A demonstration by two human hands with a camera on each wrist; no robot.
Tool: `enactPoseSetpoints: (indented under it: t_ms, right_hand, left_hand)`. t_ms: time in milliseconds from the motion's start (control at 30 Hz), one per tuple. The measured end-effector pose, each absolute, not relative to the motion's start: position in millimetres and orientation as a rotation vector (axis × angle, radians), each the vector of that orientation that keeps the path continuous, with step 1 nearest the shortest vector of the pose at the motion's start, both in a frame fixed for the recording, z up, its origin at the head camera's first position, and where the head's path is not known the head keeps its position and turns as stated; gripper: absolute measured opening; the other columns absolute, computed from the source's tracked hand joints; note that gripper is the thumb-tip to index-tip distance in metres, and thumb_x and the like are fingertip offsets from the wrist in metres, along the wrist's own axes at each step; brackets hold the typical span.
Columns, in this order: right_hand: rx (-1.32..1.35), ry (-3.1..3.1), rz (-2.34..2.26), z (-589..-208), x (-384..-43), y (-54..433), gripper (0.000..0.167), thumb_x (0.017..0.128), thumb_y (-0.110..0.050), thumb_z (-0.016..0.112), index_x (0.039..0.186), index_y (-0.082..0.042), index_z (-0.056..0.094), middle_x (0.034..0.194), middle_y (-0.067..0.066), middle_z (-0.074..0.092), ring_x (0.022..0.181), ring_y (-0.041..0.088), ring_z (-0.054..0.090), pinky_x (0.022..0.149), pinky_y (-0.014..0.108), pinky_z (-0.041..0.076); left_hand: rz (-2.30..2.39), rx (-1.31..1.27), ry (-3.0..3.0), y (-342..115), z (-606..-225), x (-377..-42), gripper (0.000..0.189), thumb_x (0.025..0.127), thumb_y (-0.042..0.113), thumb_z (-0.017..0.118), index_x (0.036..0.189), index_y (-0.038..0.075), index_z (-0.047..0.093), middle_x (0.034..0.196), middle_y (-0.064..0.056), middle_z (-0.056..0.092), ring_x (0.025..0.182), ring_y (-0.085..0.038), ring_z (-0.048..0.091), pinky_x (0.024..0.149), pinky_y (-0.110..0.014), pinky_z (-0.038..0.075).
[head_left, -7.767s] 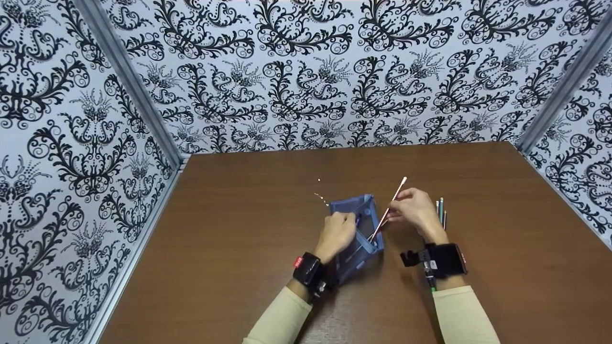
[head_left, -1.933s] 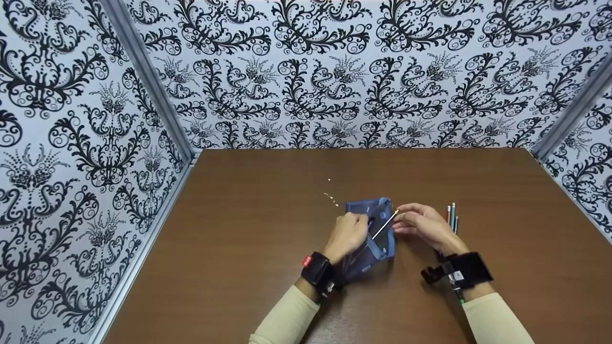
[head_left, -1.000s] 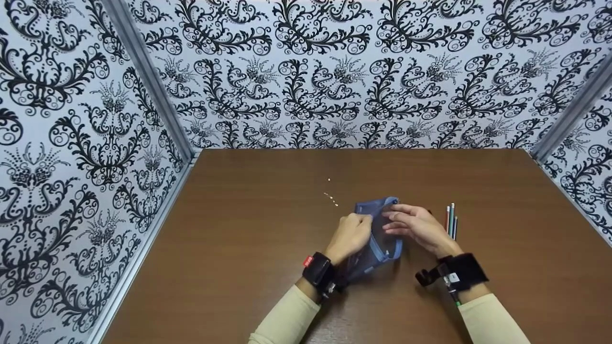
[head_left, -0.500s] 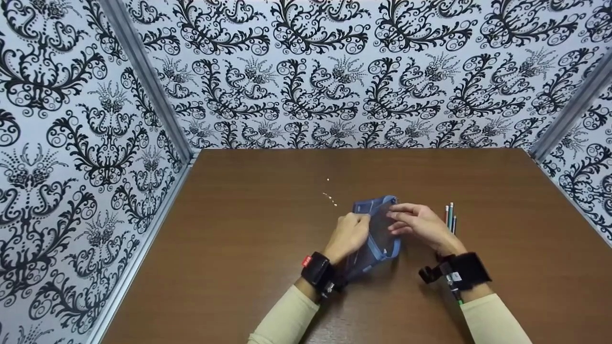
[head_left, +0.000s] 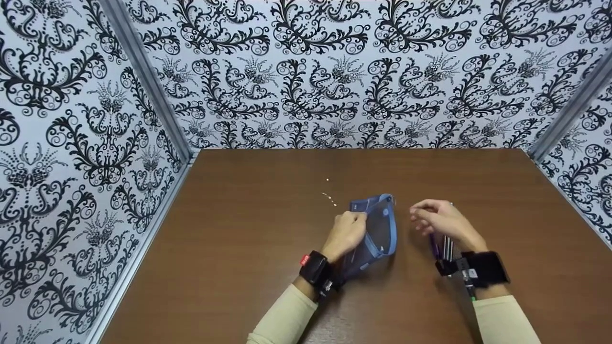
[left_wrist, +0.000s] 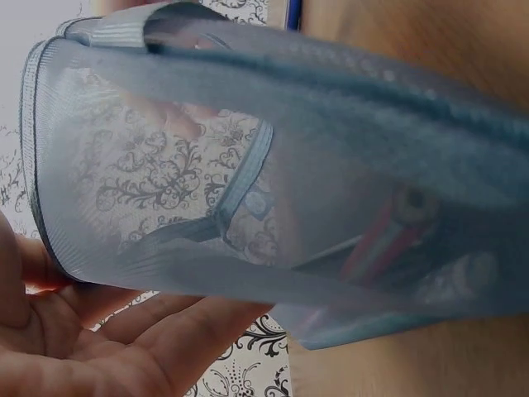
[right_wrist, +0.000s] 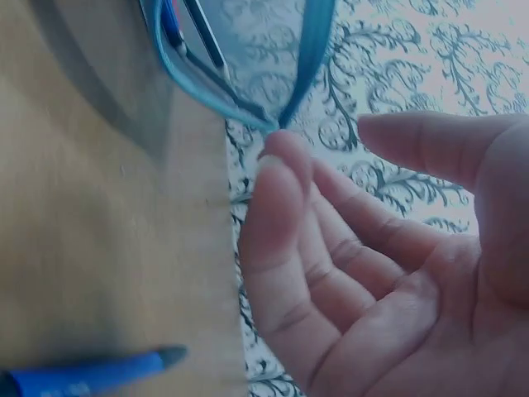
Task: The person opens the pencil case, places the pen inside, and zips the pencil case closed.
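My left hand [head_left: 345,234] grips the edge of a blue, see-through mesh pencil case [head_left: 361,268] with its mouth open to the right. In the left wrist view, a pencil [left_wrist: 384,240] with a reddish side shows blurred through the mesh. My right hand [head_left: 442,220] is just right of the case, fingers loosely bent and holding nothing; in the right wrist view its thumb stands apart from the fingers. Under that hand lie several pencils [head_left: 448,246] and a purple pen [head_left: 434,246], partly hidden by hand and wrist. A blue pen [right_wrist: 91,376] shows low in the right wrist view.
The brown table [head_left: 248,215] is bounded by patterned black-and-white walls [head_left: 296,76] at the back and sides. Small white bits [head_left: 330,197] lie on the table behind the case. A black camera strap [head_left: 485,268] sits on the right wrist.
The white-patterned pencil went from the right fingers into the case. The right hand then drew away to the right, over the loose pencils. The left hand keeps its grip on the case.
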State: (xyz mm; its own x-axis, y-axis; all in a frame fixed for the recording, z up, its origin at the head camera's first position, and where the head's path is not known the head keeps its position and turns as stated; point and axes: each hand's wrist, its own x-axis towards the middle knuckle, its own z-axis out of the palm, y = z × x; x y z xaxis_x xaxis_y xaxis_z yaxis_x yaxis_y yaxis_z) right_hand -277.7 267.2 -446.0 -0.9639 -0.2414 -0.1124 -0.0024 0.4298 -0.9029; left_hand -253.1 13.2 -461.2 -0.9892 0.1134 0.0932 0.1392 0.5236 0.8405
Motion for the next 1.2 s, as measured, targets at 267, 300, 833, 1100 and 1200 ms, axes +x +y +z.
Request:
enactPoseSetpoints:
  t_ms: [267,300,833,1100,1200]
  right_hand:
    - [-0.054,2.495,-1.534,-446,-275,289,0.031,0.101,-0.015,0.053,0.117,0.012,0.056,0.092,0.010,0.065,0.073,0.016,0.064,0.063,0.029,0.057]
    - [-0.039,2.491,-1.533,-446,-275,291,0.031,0.101,-0.015,0.054,0.116,0.012,0.056,0.091,0.010,0.064,0.072,0.015,0.064,0.063,0.029,0.057]
    - [0.025,2.515,-1.359,-448,-276,305,0.021,0.094,-0.009,0.054,0.104,0.009,0.058,0.086,0.007,0.062,0.071,0.013,0.059,0.063,0.028,0.055]
    - [-0.015,2.571,-1.242,-453,-279,304,0.018,0.093,-0.005,0.054,0.098,0.010,0.063,0.095,0.016,0.070,0.071,0.015,0.064,0.065,0.030,0.057]
    - [-0.019,2.602,-1.181,-456,-280,302,0.015,0.092,-0.004,0.058,0.095,0.009,0.063,0.093,0.017,0.071,0.069,0.016,0.066,0.064,0.030,0.057]
  left_hand:
    - [-1.561,-0.189,-2.693,11,-464,-255,0.044,0.100,0.027,0.043,0.057,0.020,0.038,0.057,0.007,0.036,0.054,-0.010,0.040,0.051,-0.026,0.034]
    - [-1.568,-0.174,-2.695,11,-464,-256,0.044,0.100,0.028,0.043,0.057,0.021,0.039,0.057,0.007,0.036,0.053,-0.010,0.040,0.051,-0.027,0.034]
    - [-1.535,-0.115,-2.707,6,-466,-260,0.041,0.098,0.026,0.043,0.057,0.021,0.038,0.060,0.003,0.042,0.059,-0.014,0.047,0.052,-0.029,0.037]
    - [-1.536,-0.090,-2.717,6,-468,-261,0.041,0.098,0.026,0.044,0.058,0.018,0.045,0.073,-0.005,0.060,0.066,-0.017,0.055,0.059,-0.033,0.046]
    - [-1.549,-0.074,-2.729,6,-468,-261,0.041,0.099,0.027,0.043,0.059,0.018,0.045,0.071,-0.004,0.058,0.066,-0.017,0.055,0.059,-0.033,0.046]
